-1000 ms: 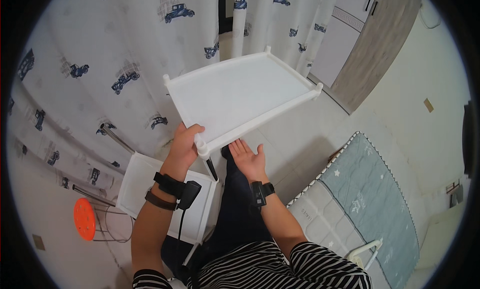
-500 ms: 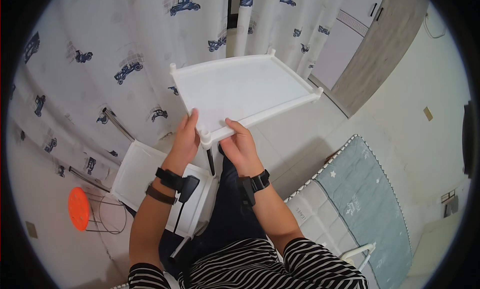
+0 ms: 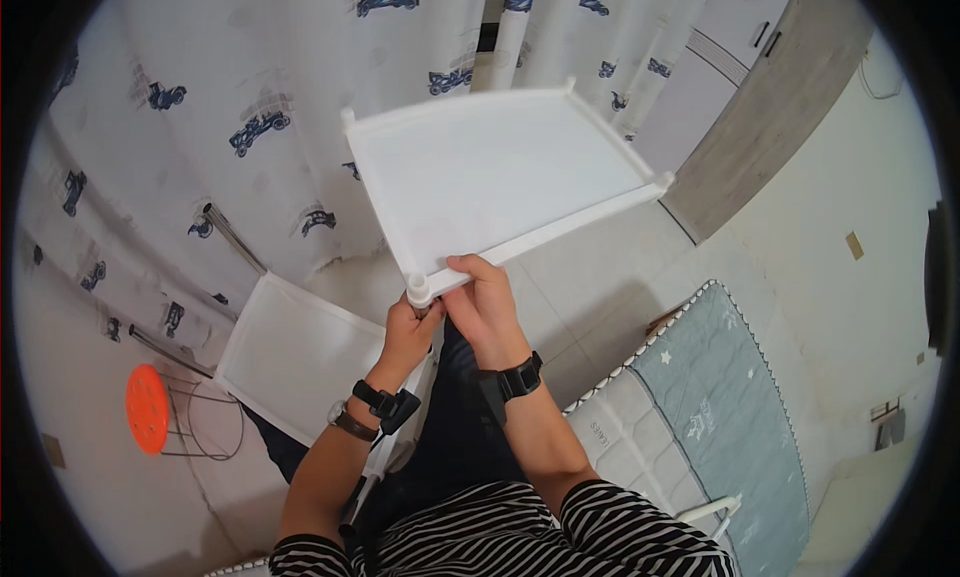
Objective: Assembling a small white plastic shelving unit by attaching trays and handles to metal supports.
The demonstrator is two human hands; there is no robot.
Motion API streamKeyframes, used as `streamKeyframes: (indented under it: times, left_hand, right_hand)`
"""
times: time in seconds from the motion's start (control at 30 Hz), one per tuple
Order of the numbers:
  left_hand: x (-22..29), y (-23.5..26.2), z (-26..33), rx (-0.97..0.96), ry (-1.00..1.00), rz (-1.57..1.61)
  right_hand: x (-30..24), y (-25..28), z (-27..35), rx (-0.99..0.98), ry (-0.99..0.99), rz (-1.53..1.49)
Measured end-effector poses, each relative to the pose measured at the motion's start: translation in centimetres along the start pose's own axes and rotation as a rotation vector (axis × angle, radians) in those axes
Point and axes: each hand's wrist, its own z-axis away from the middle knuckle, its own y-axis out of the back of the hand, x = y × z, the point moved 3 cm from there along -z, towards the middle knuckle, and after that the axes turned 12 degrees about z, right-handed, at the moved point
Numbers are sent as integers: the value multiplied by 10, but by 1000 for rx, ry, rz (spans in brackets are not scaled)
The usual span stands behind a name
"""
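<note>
A white plastic shelf tray (image 3: 490, 177) with a raised rim and round corner sockets is held up in front of me, its far side raised. My right hand (image 3: 487, 302) grips the near edge, thumb on top and fingers beneath. Just under the near-left corner socket (image 3: 418, 285), my left hand (image 3: 405, 332) is closed around a tube, of which only a bit shows. A second white shelf tray (image 3: 300, 342) is lower left, partly behind my left forearm. Metal tubes (image 3: 235, 239) rise from its far-left corners.
An orange round-seated stool (image 3: 147, 409) with thin metal legs stands at far left. Car-printed curtains (image 3: 250, 67) hang behind the trays. To the right lies a grey-green quilted mat (image 3: 720, 407) with a white bent tube (image 3: 715, 507) by it. A cabinet (image 3: 720, 67) stands far right.
My left hand has left the tray's left rim and moved down beneath the corner, around the tube. The held tray has shifted slightly right, with the right hand still gripping it.
</note>
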Motion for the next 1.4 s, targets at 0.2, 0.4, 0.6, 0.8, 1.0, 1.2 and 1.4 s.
streamKeyframes:
  times: [0.2,0.4,0.6,0.8,1.0,1.2,1.4]
  left_hand:
    - [5,4,3,89,-81,-100]
    - [6,1,-2,178,-98,-151]
    - [-1,4,2,131,-165,0]
    - [7,8,6,164,-32,-63]
    - [1,11,3,81,-63,-64]
    - [0,19,-3,189,-39,-62]
    - [4,25,4,230,-197,-106]
  right_hand:
    - [0,-14,4,6,83,1]
    - [-5,-6,-1,-59,77,605]
    - [0,-22,10,-4,138,24]
    - [-5,-20,14,-87,159,481]
    - [-4,-28,4,-41,241,497]
    - [3,-28,6,-110,430,943]
    - [-25,-40,-2,125,350,925]
